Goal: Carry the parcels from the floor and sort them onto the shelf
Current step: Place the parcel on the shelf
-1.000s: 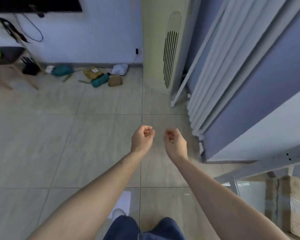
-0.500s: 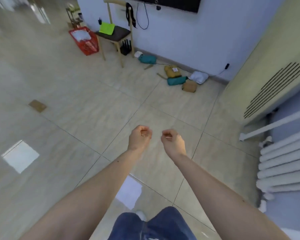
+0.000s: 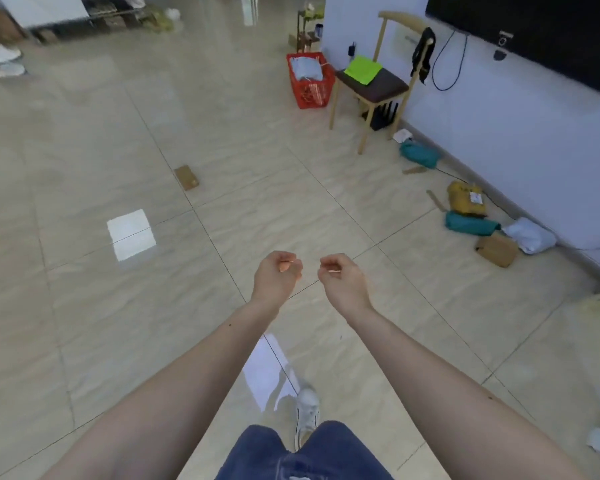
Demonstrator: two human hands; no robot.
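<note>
Several parcels lie on the tiled floor along the right wall: a yellow parcel (image 3: 466, 201), a teal bag (image 3: 470, 227), a white bag (image 3: 529, 235), a brown box (image 3: 496, 250) and a second teal bag (image 3: 419, 154) further back. A small brown parcel (image 3: 186, 177) lies alone mid-floor to the left. My left hand (image 3: 277, 277) and my right hand (image 3: 342, 277) hang side by side in front of me, fingers curled, holding nothing. No shelf is in view.
A wooden chair (image 3: 371, 84) with a green sheet stands against the wall, a red basket (image 3: 310, 79) beside it. A black screen (image 3: 534, 29) hangs on the wall with cables below. Another person's shoes (image 3: 2, 60) show at the far left.
My view has swung left, away from the air conditioner and radiator toward the open floor. The parcels now sit at the right. Both hands keep the same curled pose.
</note>
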